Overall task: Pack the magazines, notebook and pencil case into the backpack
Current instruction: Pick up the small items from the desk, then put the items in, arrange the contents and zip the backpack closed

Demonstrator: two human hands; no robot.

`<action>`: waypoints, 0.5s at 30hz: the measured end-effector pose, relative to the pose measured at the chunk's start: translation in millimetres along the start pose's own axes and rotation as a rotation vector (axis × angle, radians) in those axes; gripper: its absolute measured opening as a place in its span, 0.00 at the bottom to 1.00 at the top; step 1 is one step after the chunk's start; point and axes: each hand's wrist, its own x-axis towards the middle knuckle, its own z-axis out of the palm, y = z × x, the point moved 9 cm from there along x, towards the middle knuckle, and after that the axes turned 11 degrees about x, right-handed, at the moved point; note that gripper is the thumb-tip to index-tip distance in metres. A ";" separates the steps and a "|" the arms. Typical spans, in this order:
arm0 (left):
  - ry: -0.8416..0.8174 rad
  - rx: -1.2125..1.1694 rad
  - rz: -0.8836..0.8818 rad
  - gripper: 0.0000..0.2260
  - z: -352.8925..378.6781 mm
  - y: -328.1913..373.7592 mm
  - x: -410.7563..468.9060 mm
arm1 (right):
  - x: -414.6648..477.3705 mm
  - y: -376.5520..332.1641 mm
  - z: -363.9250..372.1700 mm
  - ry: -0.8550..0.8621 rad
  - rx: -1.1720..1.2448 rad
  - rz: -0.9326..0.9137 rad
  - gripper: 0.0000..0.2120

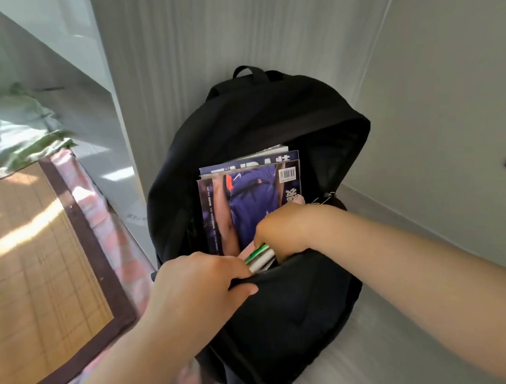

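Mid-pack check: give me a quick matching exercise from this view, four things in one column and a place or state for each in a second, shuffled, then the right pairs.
Things:
1. left hand
2. right hand
3. magazines
4. backpack

Places or states:
A. standing upright in the open main compartment
B. gripping the front edge of the opening, holding it wide
C. leaning against the wall, top unzipped
D. reaching into the opening, on a pink, green and white item in front of the magazines

Pairs: 1-B, 2-D, 3-A, 4-C
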 end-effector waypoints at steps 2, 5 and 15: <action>-0.022 -0.043 -0.024 0.06 -2.6 -2.6 -0.4 | 13.0 -1.4 19.0 -0.081 -0.027 0.066 0.16; -0.021 -0.126 -0.057 0.08 4.7 -9.1 -5.9 | 14.8 5.7 30.6 -0.114 0.183 0.108 0.16; 0.117 -0.180 -0.095 0.19 -16.4 -15.6 1.7 | -16.7 36.0 -7.6 0.178 0.792 0.034 0.16</action>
